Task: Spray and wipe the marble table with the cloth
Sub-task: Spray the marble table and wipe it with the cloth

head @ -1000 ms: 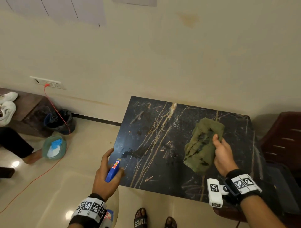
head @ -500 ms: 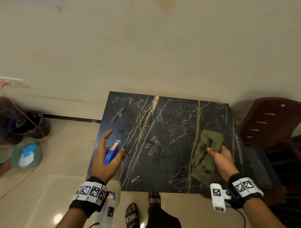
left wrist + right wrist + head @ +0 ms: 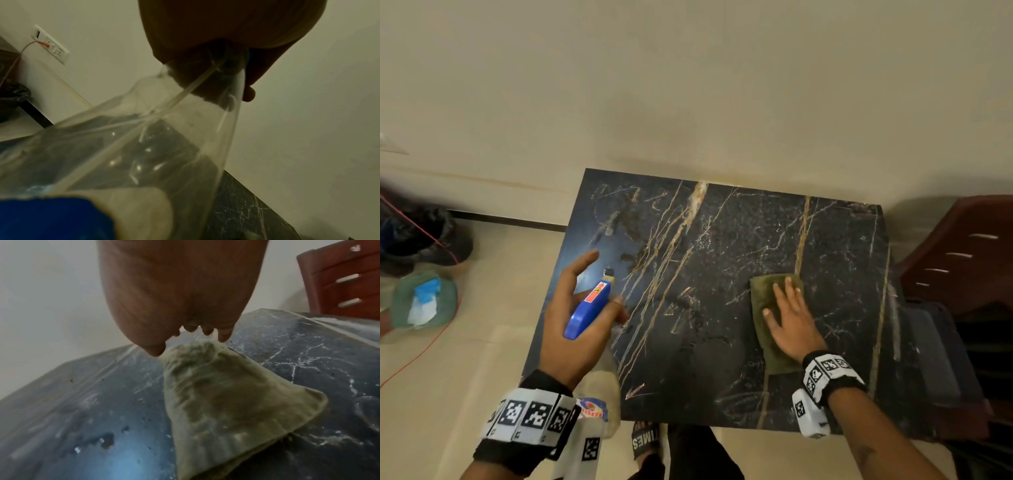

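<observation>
The black marble table (image 3: 722,257) with gold veins stands against the wall. My left hand (image 3: 575,315) grips a clear spray bottle (image 3: 144,146) by its neck; its blue spray head (image 3: 589,308) points over the table's left part, with the forefinger stretched out straight. My right hand (image 3: 791,318) lies flat, fingers spread, pressing the folded green cloth (image 3: 763,308) onto the table's right half. In the right wrist view the cloth (image 3: 222,399) lies on wet, speckled marble (image 3: 82,402) under the palm.
A dark red chair (image 3: 969,253) stands close to the table's right edge. On the floor at left are a dark bin (image 3: 424,236), a red cable (image 3: 414,356) and a green bundle (image 3: 422,298). My sandalled feet (image 3: 643,442) are at the near edge.
My right hand went from holding the cloth's edge to lying flat on it, and the cloth now lies folded smaller. The left hand with the bottle moved in over the table's left edge.
</observation>
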`<act>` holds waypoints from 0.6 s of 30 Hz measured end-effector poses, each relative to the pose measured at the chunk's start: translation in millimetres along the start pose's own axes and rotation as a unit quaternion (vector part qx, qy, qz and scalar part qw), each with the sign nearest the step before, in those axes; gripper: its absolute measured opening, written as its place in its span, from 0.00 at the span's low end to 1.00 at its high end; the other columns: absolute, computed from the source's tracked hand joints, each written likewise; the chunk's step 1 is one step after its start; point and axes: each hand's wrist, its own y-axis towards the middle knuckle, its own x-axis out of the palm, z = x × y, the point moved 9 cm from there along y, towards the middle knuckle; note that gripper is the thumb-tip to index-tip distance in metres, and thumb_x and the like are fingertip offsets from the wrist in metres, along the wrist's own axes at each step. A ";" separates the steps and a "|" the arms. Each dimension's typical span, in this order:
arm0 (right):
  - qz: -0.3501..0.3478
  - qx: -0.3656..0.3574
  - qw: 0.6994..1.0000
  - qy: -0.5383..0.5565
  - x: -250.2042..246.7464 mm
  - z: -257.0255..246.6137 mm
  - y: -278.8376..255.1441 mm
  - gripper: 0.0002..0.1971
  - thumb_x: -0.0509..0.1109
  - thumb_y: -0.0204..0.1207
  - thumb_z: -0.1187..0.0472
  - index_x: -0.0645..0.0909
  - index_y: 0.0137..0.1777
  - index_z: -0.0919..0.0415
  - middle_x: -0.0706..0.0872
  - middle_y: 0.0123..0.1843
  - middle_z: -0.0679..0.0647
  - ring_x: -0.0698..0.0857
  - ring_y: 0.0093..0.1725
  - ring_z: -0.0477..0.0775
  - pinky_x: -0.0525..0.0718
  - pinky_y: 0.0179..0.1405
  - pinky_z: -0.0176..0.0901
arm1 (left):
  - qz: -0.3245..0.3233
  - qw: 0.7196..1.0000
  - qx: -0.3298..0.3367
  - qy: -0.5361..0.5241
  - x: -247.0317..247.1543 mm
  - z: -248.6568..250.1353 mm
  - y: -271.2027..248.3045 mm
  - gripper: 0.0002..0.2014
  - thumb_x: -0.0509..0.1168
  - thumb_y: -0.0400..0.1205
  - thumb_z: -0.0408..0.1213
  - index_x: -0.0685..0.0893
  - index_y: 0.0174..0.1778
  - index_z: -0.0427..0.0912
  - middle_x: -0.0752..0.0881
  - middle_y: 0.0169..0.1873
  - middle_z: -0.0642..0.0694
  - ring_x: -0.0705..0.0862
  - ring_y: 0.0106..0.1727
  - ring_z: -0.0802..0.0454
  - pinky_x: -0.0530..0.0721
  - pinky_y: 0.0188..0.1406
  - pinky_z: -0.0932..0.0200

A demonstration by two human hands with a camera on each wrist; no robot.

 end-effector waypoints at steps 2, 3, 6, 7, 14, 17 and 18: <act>-0.004 -0.033 0.996 -0.081 19.4 6.5 11.2 0.34 0.46 0.87 0.38 0.39 0.88 0.48 0.30 0.88 0.50 0.37 0.88 0.57 0.44 0.85 0.61 | 0.008 1.000 -0.001 0.004 3.9 -0.8 8.4 0.33 0.69 0.82 0.18 0.71 0.82 0.42 0.93 0.38 0.45 0.92 0.35 0.49 0.89 0.35 0.67; 0.002 -0.049 0.993 -0.105 26.9 8.4 15.6 0.34 0.42 0.86 0.37 0.37 0.88 0.46 0.28 0.87 0.49 0.35 0.87 0.56 0.42 0.85 0.62 | 0.009 1.000 -0.001 0.006 7.1 -1.6 13.2 0.32 0.68 0.82 0.17 0.71 0.81 0.42 0.93 0.38 0.45 0.92 0.35 0.50 0.89 0.35 0.67; 0.019 -0.060 0.989 -0.131 44.5 19.2 22.8 0.35 0.35 0.83 0.35 0.36 0.88 0.45 0.28 0.87 0.48 0.35 0.87 0.56 0.43 0.85 0.65 | 0.007 1.000 -0.003 0.009 14.5 -3.5 25.8 0.32 0.66 0.82 0.16 0.71 0.81 0.41 0.92 0.37 0.43 0.91 0.34 0.51 0.89 0.35 0.66; 0.024 -0.054 0.989 -0.134 48.1 22.4 24.3 0.35 0.33 0.83 0.34 0.38 0.88 0.47 0.30 0.88 0.49 0.36 0.87 0.57 0.44 0.85 0.67 | 0.008 1.000 -0.004 0.009 16.8 -3.5 29.6 0.33 0.66 0.81 0.15 0.70 0.81 0.40 0.91 0.36 0.42 0.91 0.34 0.50 0.89 0.35 0.66; 0.077 -0.005 0.990 -0.120 53.3 17.7 32.8 0.42 0.49 0.80 0.30 0.42 0.88 0.49 0.41 0.90 0.55 0.42 0.88 0.65 0.44 0.83 0.74 | 0.008 1.000 -0.013 0.002 37.2 -15.3 56.1 0.34 0.71 0.81 0.21 0.70 0.83 0.41 0.92 0.38 0.43 0.92 0.35 0.49 0.91 0.41 0.61; 0.079 0.008 0.991 -0.104 52.5 18.3 45.2 0.37 0.47 0.83 0.36 0.51 0.88 0.51 0.44 0.90 0.54 0.44 0.88 0.66 0.50 0.81 0.78 | 0.008 1.000 -0.024 -0.018 45.8 -21.1 63.3 0.35 0.68 0.81 0.16 0.69 0.83 0.39 0.91 0.38 0.42 0.92 0.35 0.48 0.92 0.40 0.61; 0.078 0.010 0.992 -0.102 52.0 19.2 49.6 0.35 0.45 0.83 0.39 0.53 0.88 0.51 0.45 0.90 0.54 0.45 0.88 0.65 0.51 0.80 0.78 | 0.008 0.999 -0.028 -0.024 47.9 -24.0 65.4 0.35 0.68 0.81 0.15 0.69 0.83 0.38 0.91 0.38 0.42 0.92 0.36 0.47 0.92 0.41 0.60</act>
